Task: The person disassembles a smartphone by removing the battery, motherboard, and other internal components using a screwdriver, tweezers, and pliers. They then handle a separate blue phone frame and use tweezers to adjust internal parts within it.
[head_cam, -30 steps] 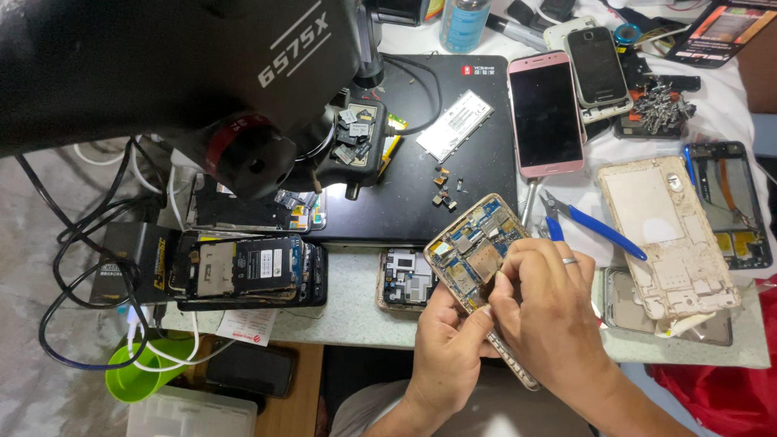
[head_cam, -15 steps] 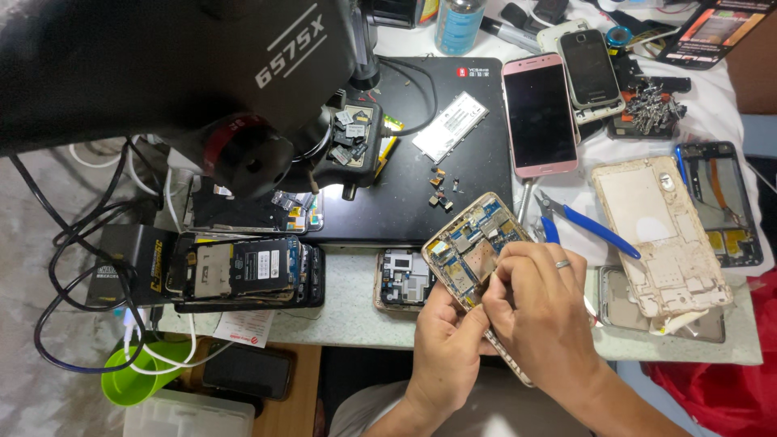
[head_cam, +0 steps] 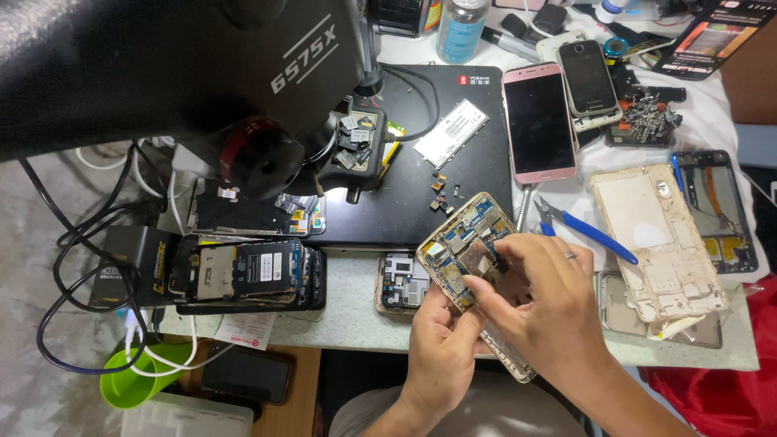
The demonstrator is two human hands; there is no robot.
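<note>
My left hand (head_cam: 441, 344) grips an opened gold phone (head_cam: 461, 239) from below, its circuit board and metal shields facing up and tilted toward me. My right hand (head_cam: 546, 303) lies over the phone's lower half, fingertips pinched on a part near the middle of the board; what the fingers pinch is too small to tell. The phone's lower end sticks out under my right wrist. Both hands hover over the front edge of the table (head_cam: 356, 320).
A black microscope head (head_cam: 202, 73) overhangs the left side. A black work mat (head_cam: 405, 186) carries small loose parts. Several dismantled phones, a pink phone (head_cam: 538, 121), blue-handled cutters (head_cam: 587, 231), a gold back frame (head_cam: 655, 239) and cables surround the hands.
The camera has drifted slightly. My hands keep hold of the gold phone, and my right fingertips have shifted a little on the board.
</note>
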